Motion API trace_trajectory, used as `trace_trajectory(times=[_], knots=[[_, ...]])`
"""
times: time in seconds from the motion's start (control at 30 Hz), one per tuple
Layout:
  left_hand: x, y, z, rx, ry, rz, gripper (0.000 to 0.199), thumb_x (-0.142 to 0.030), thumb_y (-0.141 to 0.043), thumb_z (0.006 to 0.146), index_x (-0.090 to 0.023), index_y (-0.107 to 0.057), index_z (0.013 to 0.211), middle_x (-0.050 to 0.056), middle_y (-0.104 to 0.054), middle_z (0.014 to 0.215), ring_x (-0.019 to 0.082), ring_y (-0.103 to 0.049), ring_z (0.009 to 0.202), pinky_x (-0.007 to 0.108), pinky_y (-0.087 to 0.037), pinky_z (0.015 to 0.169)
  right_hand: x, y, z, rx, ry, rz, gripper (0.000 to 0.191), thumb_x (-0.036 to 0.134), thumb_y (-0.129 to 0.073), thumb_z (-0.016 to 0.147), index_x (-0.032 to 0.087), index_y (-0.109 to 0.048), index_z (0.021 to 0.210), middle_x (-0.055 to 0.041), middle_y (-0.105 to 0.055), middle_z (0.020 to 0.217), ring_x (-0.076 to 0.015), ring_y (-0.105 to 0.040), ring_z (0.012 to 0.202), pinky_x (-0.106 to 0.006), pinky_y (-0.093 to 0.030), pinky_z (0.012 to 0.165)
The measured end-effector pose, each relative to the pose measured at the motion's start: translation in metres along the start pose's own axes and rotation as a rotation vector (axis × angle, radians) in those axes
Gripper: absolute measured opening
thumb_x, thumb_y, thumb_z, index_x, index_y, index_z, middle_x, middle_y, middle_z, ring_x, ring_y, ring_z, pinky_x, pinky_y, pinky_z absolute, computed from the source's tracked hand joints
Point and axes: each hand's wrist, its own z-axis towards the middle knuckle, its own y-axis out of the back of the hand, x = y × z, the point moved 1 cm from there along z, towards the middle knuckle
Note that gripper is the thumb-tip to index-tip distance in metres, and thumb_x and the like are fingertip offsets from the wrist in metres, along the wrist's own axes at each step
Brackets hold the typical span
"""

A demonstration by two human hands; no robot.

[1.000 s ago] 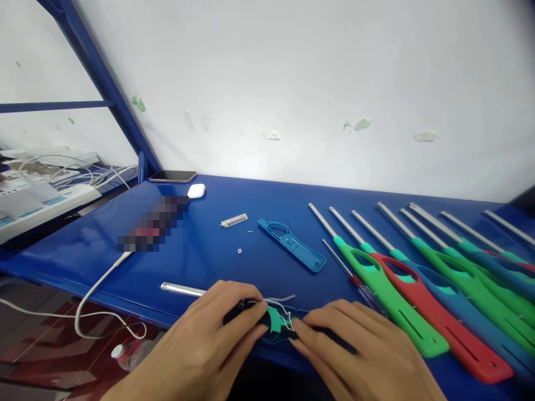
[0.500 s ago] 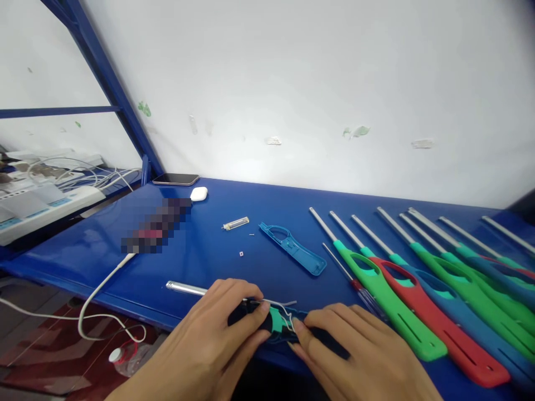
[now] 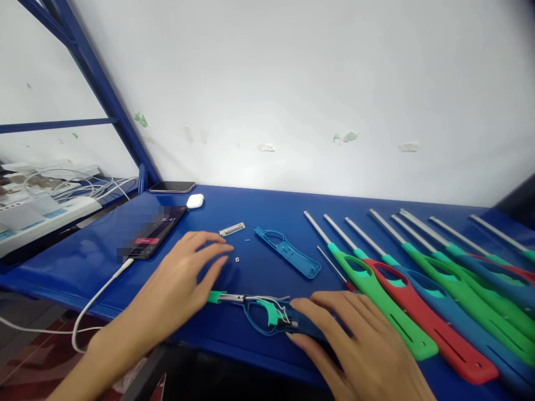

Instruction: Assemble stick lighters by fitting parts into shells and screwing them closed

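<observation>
Fingers spread, my left hand (image 3: pixel 184 273) sits beside the opened lighter (image 3: pixel 273 320); my right hand (image 3: pixel 355 334) pinches its handle. Beyond it lie a blue half-shell (image 3: pixel 295 256) and clear tube (image 3: pixel 232 229); whole lighters (image 3: pixel 422 309) crowd its right. White wires (image 3: pixel 283 312) loop by its green trigger (image 3: pixel 271 311). Nearside runs the table's (image 3: pixel 234 333) edge; bare surface separates lighter from half-shell.

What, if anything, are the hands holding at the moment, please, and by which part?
The right hand holds the opened blue lighter by its handle; the left hand appears to hold nothing.

On table (image 3: pixel 251 207), around opened lighter (image 3: pixel 271 313): cabled phone (image 3: pixel 161 229) ten o'clock; cartridge (image 3: pixel 233 229) eleven; casing half (image 3: pixel 295 259) one; lighter row (image 3: pixel 432 316) three.
</observation>
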Motion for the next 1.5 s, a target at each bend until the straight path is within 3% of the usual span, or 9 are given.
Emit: trace_trajectory(times=[0.17, 0.33, 0.5, 0.63, 0.73, 0.83, 1.03, 1.23, 1.5], knots=[[0.053, -0.017, 0.039, 0.121, 0.105, 0.114, 0.034, -0.039, -0.063, 0.106, -0.019, -0.064, 0.134, 0.010, -0.067, 0.128, 0.027, -0.067, 0.116, 0.052, -0.057, 0.101, -0.001, -0.002, -0.002, 0.044, -0.001, -0.050, 0.029, 0.039, -0.045, 0.114, 0.028, -0.071, 0.124, -0.0012, -0.077, 0.113, -0.0191, -0.074, 0.098, -0.036, -0.050, 0.090], [0.068, -0.025, 0.050, 0.276, 0.150, 0.142, 0.031, -0.041, -0.068, 0.103, -0.018, -0.067, 0.125, 0.008, -0.070, 0.125, 0.023, -0.071, 0.106, 0.045, -0.061, 0.093, 0.000, -0.002, -0.001, 0.040, -0.024, -0.056, 0.034, 0.041, -0.040, 0.115, 0.029, -0.071, 0.122, 0.0004, -0.079, 0.113, -0.0194, -0.075, 0.099, -0.037, -0.053, 0.090], [0.053, -0.022, 0.039, 0.291, 0.151, 0.099, 0.028, -0.040, -0.068, 0.104, -0.018, -0.068, 0.121, 0.007, -0.071, 0.121, 0.022, -0.071, 0.105, 0.045, -0.061, 0.094, 0.000, -0.002, -0.003, 0.056, -0.025, -0.067, 0.037, 0.042, -0.038, 0.115, 0.029, -0.070, 0.125, 0.0013, -0.080, 0.117, -0.0197, -0.076, 0.102, -0.038, -0.055, 0.090], [0.028, -0.013, 0.024, 0.152, 0.169, 0.031, 0.033, -0.041, -0.056, 0.109, -0.019, -0.067, 0.130, 0.010, -0.071, 0.123, 0.027, -0.069, 0.112, 0.052, -0.056, 0.102, 0.001, -0.003, -0.003, 0.078, -0.012, -0.082, 0.039, 0.044, -0.037, 0.115, 0.028, -0.069, 0.130, 0.0013, -0.080, 0.121, -0.0204, -0.075, 0.106, -0.039, -0.055, 0.091], [0.006, 0.000, 0.007, 0.082, 0.139, -0.062, 0.032, -0.044, -0.048, 0.111, -0.024, -0.068, 0.125, 0.006, -0.070, 0.122, 0.024, -0.068, 0.112, 0.042, -0.055, 0.102, 0.001, -0.004, -0.002, 0.084, -0.011, -0.076, 0.040, 0.043, -0.036, 0.115, 0.027, -0.069, 0.130, 0.0009, -0.080, 0.120, -0.0203, -0.075, 0.105, -0.039, -0.054, 0.092], [-0.009, 0.010, -0.014, 0.116, 0.072, -0.133, 0.022, -0.043, -0.054, 0.110, -0.031, -0.071, 0.117, 0.000, -0.070, 0.120, 0.017, -0.067, 0.113, 0.030, -0.054, 0.099, -0.001, -0.004, -0.002, 0.072, -0.021, -0.074, 0.038, 0.044, -0.039, 0.115, 0.025, -0.070, 0.127, -0.0007, -0.080, 0.113, -0.0207, -0.075, 0.100, -0.040, -0.053, 0.091], [-0.016, 0.006, -0.037, 0.145, 0.054, -0.291, 0.020, -0.031, -0.060, 0.109, -0.037, -0.071, 0.123, -0.004, -0.068, 0.122, 0.013, -0.065, 0.112, 0.023, -0.052, 0.099, -0.002, -0.004, -0.005, 0.069, -0.032, -0.058, 0.037, 0.044, -0.039, 0.115, 0.026, -0.071, 0.119, 0.0002, -0.078, 0.103, -0.0189, -0.075, 0.089, -0.040, -0.052, 0.085], [-0.024, -0.007, -0.034, 0.127, 0.071, -0.450, 0.023, -0.022, -0.058, 0.108, -0.038, -0.075, 0.112, -0.006, -0.070, 0.111, 0.010, -0.067, 0.103, 0.020, -0.052, 0.093, -0.002, -0.006, -0.003, 0.103, -0.032, -0.050, 0.039, 0.045, -0.036, 0.115, 0.028, -0.071, 0.118, 0.0013, -0.077, 0.102, -0.0176, -0.075, 0.084, -0.039, -0.053, 0.082], [-0.022, -0.009, -0.029, 0.171, 0.173, -0.536, 0.025, -0.021, -0.061, 0.104, -0.037, -0.079, 0.100, -0.007, -0.073, 0.103, 0.010, -0.071, 0.091, 0.019, -0.055, 0.082, -0.003, -0.005, -0.003, 0.092, -0.041, -0.037, 0.039, 0.045, -0.036, 0.115, 0.028, -0.071, 0.117, 0.0016, -0.077, 0.102, -0.0173, -0.075, 0.085, -0.039, -0.053, 0.081]])
